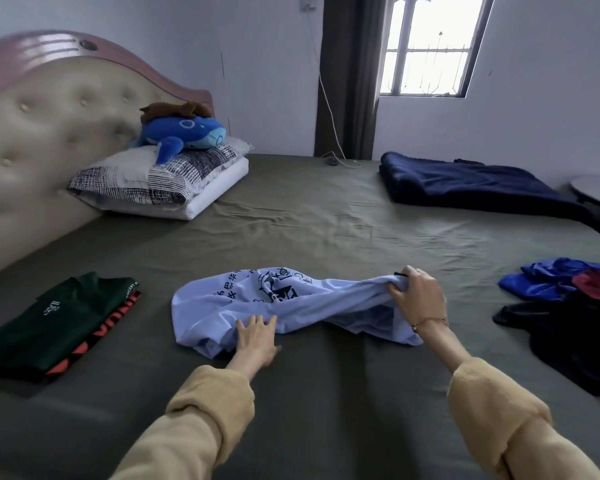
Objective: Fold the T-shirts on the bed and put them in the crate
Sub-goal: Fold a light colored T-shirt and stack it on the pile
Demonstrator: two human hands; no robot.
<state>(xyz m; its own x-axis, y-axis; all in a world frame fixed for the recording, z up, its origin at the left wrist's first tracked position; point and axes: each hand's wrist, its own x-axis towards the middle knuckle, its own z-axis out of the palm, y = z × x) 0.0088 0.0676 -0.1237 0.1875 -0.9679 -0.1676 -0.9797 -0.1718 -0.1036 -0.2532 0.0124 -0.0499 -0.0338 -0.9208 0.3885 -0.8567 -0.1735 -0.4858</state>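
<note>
Light blue T-shirt, soft thin knit with black print, lies bunched and twisted on the olive bed sheet, long axis running left-right. Right hand grips its right end, fingers curled into the gathered cloth; left hand lies flat on the near-left edge, fingers straight and slightly spread. Folded dark green T-shirt (a flat rectangle, stacked on a black-and-red one) lies well left.

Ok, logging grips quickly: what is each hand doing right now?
Left hand: open, fingers flat on the crumpled light-blue printed T-shirt.
Right hand: gripping a bunched end of that shirt.
</note>
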